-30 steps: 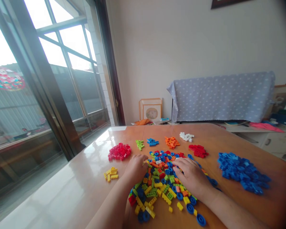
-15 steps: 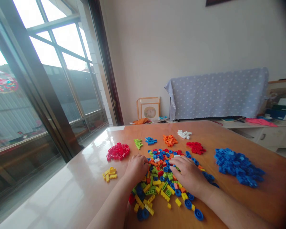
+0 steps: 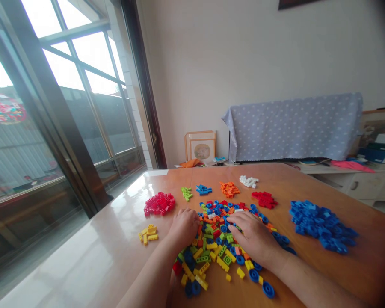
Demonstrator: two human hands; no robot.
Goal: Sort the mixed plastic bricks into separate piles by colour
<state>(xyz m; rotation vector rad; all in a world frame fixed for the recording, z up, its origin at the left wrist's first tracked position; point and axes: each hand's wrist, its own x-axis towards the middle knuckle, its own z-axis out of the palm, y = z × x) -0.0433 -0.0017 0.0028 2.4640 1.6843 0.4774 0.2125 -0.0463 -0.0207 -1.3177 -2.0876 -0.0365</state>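
Mixed brick pile [image 3: 216, 244] mid table [image 3: 109, 256] | my left hand [image 3: 184, 224] curled into it, right hand [image 3: 255, 237] palm-down on it | fingertips buried, I cannot tell if either grips a brick | blue heap [image 3: 322, 224] well right, red heap [image 3: 159, 203] beyond left.

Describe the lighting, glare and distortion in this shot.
Head view: daylight overexposes the window; white glare washes the near left side of the table; the wide lens tilts and bows the window frame; the right corners darken; the brick pile under the left hand and right hand looks sharp.
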